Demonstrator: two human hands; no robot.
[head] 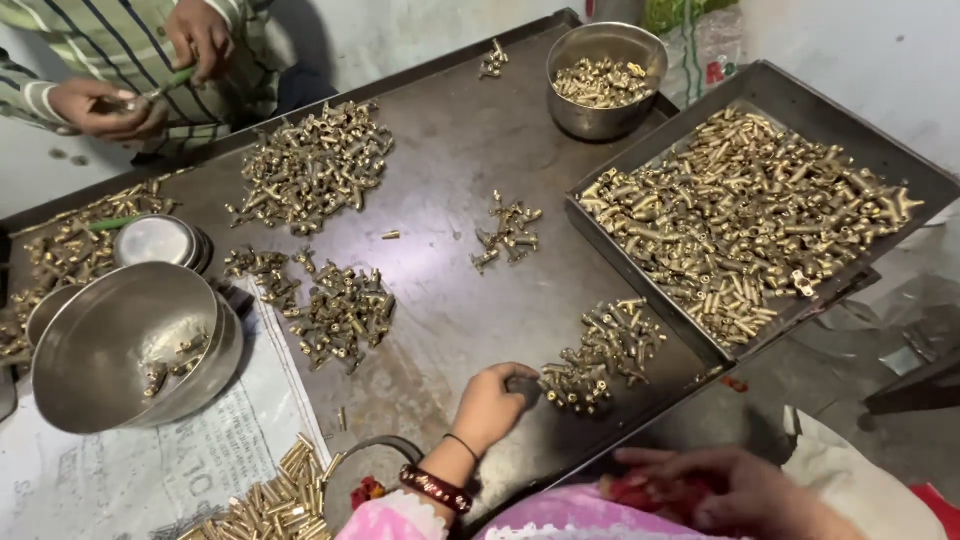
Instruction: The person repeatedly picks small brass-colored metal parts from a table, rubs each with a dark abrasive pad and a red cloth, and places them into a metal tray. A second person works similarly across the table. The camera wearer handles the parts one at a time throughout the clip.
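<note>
My left hand (492,405), with a dark bangle and a thread at the wrist, rests on the dark metal table (440,200). Its fingers curl against the near edge of a small pile of brass fittings (605,350). Whether it grips a piece is hidden by the fingers. My right hand (725,488) lies low at my lap, closed around a red object (650,492) that I cannot identify. A large dark tray (800,85) heaped with brass fittings (740,210) stands just right of the small pile.
More brass heaps (315,165) (340,310) and a small cluster (508,232) lie on the table. A steel bowl (600,115) holds parts at the back; a big steel bowl (100,350) sits left on newspaper (130,470). A co-worker's hands (110,105) hold a green-handled tool.
</note>
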